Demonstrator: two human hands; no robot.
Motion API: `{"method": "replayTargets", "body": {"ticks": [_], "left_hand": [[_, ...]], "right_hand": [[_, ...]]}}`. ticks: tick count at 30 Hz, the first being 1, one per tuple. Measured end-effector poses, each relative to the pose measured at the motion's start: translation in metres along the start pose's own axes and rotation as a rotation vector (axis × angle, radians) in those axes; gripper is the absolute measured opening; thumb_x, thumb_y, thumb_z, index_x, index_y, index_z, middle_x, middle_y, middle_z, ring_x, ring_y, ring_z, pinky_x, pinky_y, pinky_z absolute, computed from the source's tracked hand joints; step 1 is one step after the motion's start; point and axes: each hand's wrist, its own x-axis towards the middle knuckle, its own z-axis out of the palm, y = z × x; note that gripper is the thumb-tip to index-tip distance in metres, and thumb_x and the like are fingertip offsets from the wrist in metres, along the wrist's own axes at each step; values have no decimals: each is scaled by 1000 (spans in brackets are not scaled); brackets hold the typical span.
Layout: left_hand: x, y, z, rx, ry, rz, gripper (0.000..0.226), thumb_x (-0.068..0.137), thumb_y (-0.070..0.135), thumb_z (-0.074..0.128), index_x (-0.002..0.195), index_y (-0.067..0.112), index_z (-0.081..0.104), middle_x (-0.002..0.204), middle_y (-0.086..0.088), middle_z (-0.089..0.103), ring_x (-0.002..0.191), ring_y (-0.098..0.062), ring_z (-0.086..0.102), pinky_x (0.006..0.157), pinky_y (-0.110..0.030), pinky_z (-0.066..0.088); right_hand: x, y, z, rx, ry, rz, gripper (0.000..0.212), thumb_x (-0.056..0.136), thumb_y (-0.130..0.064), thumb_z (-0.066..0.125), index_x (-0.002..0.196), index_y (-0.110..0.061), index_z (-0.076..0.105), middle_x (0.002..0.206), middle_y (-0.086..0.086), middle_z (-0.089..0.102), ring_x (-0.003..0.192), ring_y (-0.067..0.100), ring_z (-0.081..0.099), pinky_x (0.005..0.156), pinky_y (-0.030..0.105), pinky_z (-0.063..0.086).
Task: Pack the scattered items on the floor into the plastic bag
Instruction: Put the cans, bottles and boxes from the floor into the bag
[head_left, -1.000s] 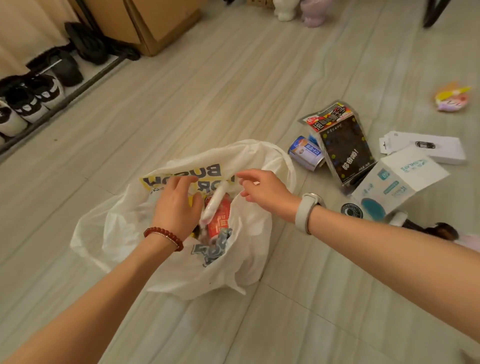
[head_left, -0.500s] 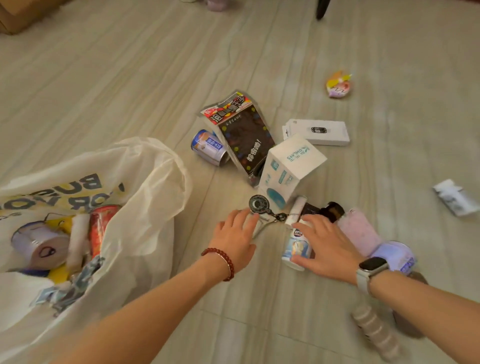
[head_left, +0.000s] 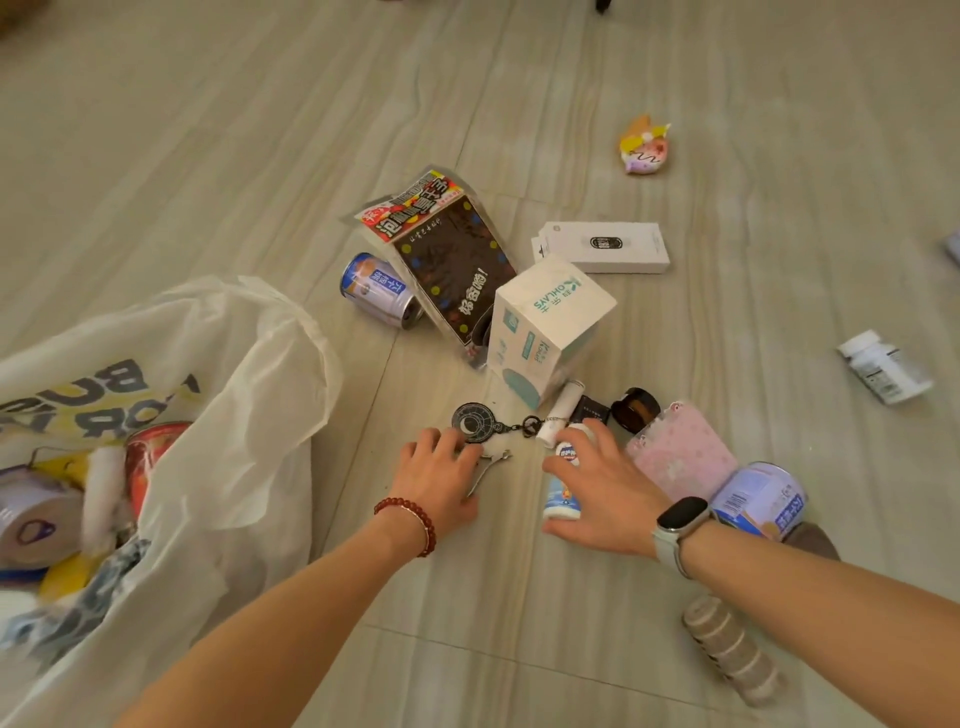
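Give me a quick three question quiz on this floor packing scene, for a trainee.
1. True or false: the left hand rests over the metal clip.
2. What lies under the right hand? A) small white bottle B) blue can C) white tissue box
3. Fill in: the plastic bag lies to the person's ____.

Key: 1 true; 2 A; 3 left.
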Motion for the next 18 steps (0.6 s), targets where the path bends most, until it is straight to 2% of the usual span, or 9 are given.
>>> {"method": "replayTargets", "body": {"ticks": [4,6,9,13,15,18], "left_hand": [[-23,-19,-33,-55,90,4,51,49,43,67,93,18,66,87,-4,64,77,-27,62,56,-35,50],[-35,-38,-59,-82,165,-43,51,54,41,67,98,17,65,92,-6,63,83,-30,62,62,-38,50],[-56,-71,-101,-148,293,-191,50,64,38,66,108,14,63,103,-12,61,98,-36,55,77,-44,47],[-96,-122,-137,-208,367,-479,68,63,55,39,116,16,59,113,-13,56,106,-36,47,87,-44,41],[-120,-147,-141,-248,320,-643,63,69,53,49,121,17,55,121,-13,51,113,-35,41,95,-43,37],[-158,-176,-133,-259,243,-787,54,79,41,61,127,17,50,128,-14,47,121,-33,36,101,-41,32]], "right_hand": [[-2,-26,-13,250,91,25,59,75,-51,63,126,-27,44,140,0,27,136,21,12,109,33,23],[0,-47,-24,356,114,-19,57,74,-51,65,123,-30,45,138,-4,29,134,15,18,105,28,25],[11,-88,-42,456,160,-129,58,71,-54,66,121,-32,47,135,-8,29,131,11,24,103,24,26],[42,-152,-67,566,244,-265,57,71,-48,70,119,-26,50,124,-7,33,128,15,32,100,21,25],[60,-189,-77,603,251,-332,59,70,-48,71,120,-24,51,128,-1,36,128,17,34,105,26,29],[82,-242,-82,601,213,-441,62,69,-50,70,121,-23,51,132,3,36,127,19,37,110,35,31]]}}
